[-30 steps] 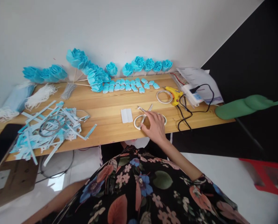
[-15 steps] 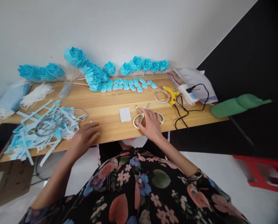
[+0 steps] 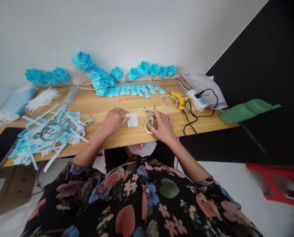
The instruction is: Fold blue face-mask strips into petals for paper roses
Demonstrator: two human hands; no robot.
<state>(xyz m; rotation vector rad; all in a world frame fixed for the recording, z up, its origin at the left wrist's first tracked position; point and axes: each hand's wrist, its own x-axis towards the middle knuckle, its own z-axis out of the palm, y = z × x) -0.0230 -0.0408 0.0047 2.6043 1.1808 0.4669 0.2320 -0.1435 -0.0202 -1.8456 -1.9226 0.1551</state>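
Note:
A pair of scissors [image 3: 149, 126] with white handles lies on the wooden table, blades partly apart and pointing away from me. My right hand [image 3: 163, 127] rests over the scissors, thumb at the left handle loop and fingers curled over the other handle, which is mostly hidden. Left of them is a small white fabric square [image 3: 132, 120], flat on the wood. My left hand [image 3: 115, 121] reaches to its left edge with thumb and fingers apart; the fingertips are at the edge, and it holds nothing that I can see.
Cut blue-and-white strips [image 3: 50, 135] and a phone [image 3: 2, 146] cover the left. Blue flowers [image 3: 101, 80] line the wall, with rolled blue pieces [image 3: 133, 89] before them. A tape roll [image 3: 170, 101], yellow glue gun [image 3: 179, 99], power strip [image 3: 198, 100] and green bottle [image 3: 245, 112] are right.
My left hand has moved right and forward, from beside the strips to the white square. The scissors' handles have come closer together under my right hand.

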